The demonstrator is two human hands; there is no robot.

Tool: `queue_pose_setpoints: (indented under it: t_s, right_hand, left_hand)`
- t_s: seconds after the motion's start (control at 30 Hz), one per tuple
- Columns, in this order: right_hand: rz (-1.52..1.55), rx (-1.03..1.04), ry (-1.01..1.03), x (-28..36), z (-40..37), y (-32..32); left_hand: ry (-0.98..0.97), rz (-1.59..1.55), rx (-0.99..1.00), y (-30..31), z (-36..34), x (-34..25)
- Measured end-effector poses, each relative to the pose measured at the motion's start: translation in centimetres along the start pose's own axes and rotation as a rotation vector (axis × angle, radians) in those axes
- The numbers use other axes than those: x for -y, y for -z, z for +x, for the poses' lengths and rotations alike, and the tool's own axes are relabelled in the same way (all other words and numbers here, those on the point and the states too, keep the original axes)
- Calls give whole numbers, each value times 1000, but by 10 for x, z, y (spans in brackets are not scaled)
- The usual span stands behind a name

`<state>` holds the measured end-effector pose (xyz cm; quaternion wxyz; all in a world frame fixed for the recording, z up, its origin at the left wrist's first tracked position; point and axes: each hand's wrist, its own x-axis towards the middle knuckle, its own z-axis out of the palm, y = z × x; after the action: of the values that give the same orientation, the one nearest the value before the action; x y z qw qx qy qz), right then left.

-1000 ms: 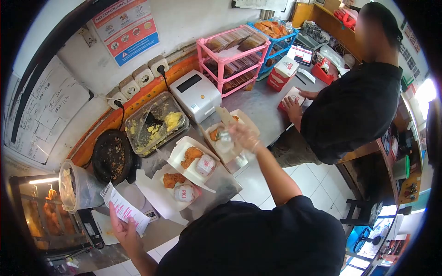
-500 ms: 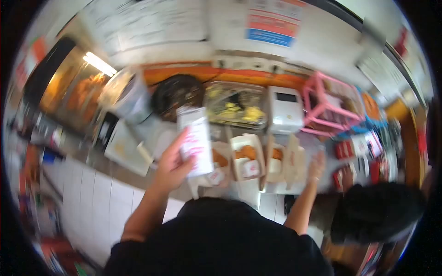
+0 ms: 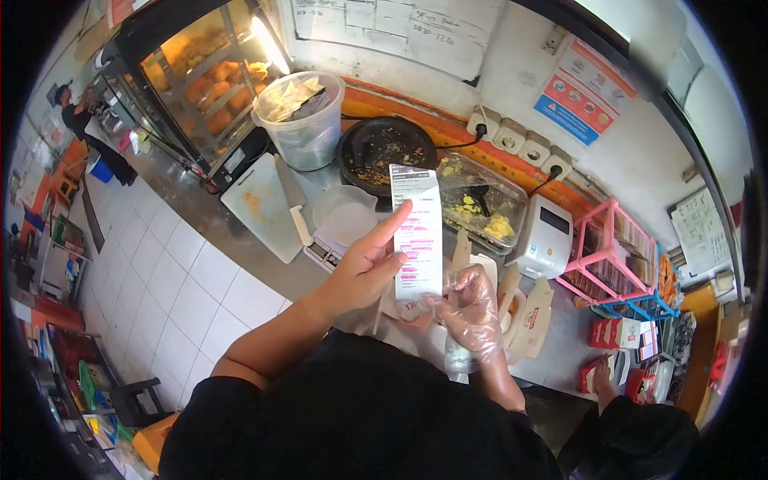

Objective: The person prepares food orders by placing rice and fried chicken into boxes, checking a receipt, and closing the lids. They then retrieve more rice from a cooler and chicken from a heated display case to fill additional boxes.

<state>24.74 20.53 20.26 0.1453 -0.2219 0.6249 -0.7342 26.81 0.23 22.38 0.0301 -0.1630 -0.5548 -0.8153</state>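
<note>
My left hand [image 3: 362, 270] holds up a long white receipt [image 3: 418, 232] with pink-highlighted lines, fingers pinched on its left edge. My right hand [image 3: 470, 308], in a clear plastic glove, grips the bottom end of that same receipt just above the counter. Open white food boxes [image 3: 528, 316] lie under and to the right of both hands, mostly hidden by them.
A steel counter [image 3: 268, 276] carries a white cutting board with a knife [image 3: 292, 208], a scale, a plastic tub [image 3: 308, 120], a black pan [image 3: 384, 148], a tray of yellow food [image 3: 480, 204], a white printer [image 3: 548, 236] and a pink rack [image 3: 616, 256]. Another person's hand [image 3: 602, 376] rests at the counter's right end.
The view swung from the right side of the counter to the left. My left hand raised the receipt in front of me and my right hand came off the boxes onto its lower end.
</note>
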Motion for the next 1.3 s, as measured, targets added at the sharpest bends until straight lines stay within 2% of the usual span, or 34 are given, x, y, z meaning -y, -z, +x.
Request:
queue_pose_setpoints:
  t_s: [0.07, 0.1, 0.17, 0.23, 0.27, 0.3, 0.33, 0.37, 0.43, 0.47, 0.53, 0.6, 0.7, 0.73, 0.87, 1.1, 1.3]
  right_hand:
    - [-70, -7, -1, 3, 18, 7]
    - [-85, -88, -3, 14, 32, 11]
    - [-510, -306, -30, -15, 83, 60]
    - [-814, -306, -123, -44, 135, 111]
    - [-1023, -238, -170, -100, 164, 161]
    - [-1231, -162, -204, -154, 192, 210]
    - [-1583, 116, -235, -169, 212, 222]
    - [-1894, 413, -168, -183, 231, 233]
    - [-1682, 88, -554, -182, 249, 212]
    - [-1680, 118, -533, -180, 250, 202]
    - [-1501, -78, -522, -177, 240, 184]
    - [-1543, -127, -542, -205, 251, 194]
    - [-1837, -18, -682, -267, 278, 234]
    - [-1793, 16, -837, -260, 280, 228]
    - [-1548, -146, -899, -242, 284, 220]
    - [-1731, 210, -878, -198, 296, 203]
    - [-1851, 386, -886, -188, 299, 178]
  left_hand:
    - [-41, 63, -35, 15, -4, -6]
    - [-76, 126, -64, 22, -5, -8]
    - [-101, 120, -79, 34, -5, -13]
    - [-109, 118, -120, 45, -7, -16]
    - [-109, 115, -132, 47, -9, -20]
    - [-2, -17, -187, 46, -11, -28]
    - [101, -149, -249, 48, -15, -32]
    - [95, -143, -280, 54, -17, -31]
    - [-65, -323, -144, 69, -16, -26]
    - [-74, -309, -172, 71, -18, -31]
    - [-24, -236, -249, 75, -20, -43]
    - [-52, -240, -265, 81, -24, -45]
    - [-31, -209, -308, 89, -28, -50]
    - [-40, -202, -312, 91, -29, -50]
    - [-62, -187, -329, 101, -32, -49]
    - [-90, -205, -357, 113, -40, -46]
    - [-124, -271, -387, 119, -48, -41]
